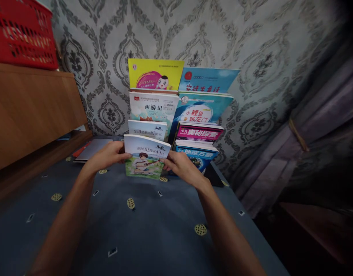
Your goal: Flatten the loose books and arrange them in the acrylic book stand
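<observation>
A thin book [144, 161] with a guitar player on its cover stands upright between my hands. My left hand [109, 155] grips its left edge, and my right hand [182, 165] has hold of the right edge. Directly behind it rises a similar pale blue book [147, 129]. Further back in that column are a white book [153, 105] and a tall yellow book [156, 73]. The right column holds a blue book [198, 153], a magenta book [200, 132], a teal book [202, 107] and a light blue book [209, 78]. Whatever supports the books is mostly hidden.
A dark blue cloth [130, 237] with a fruit print covers the surface. Flat books or folders [93, 149] lie at the left, beside a wooden cabinet [35, 111] bearing a red basket [24, 36]. Patterned wallpaper [259, 50] is behind; a curtain [280, 165] hangs at the right.
</observation>
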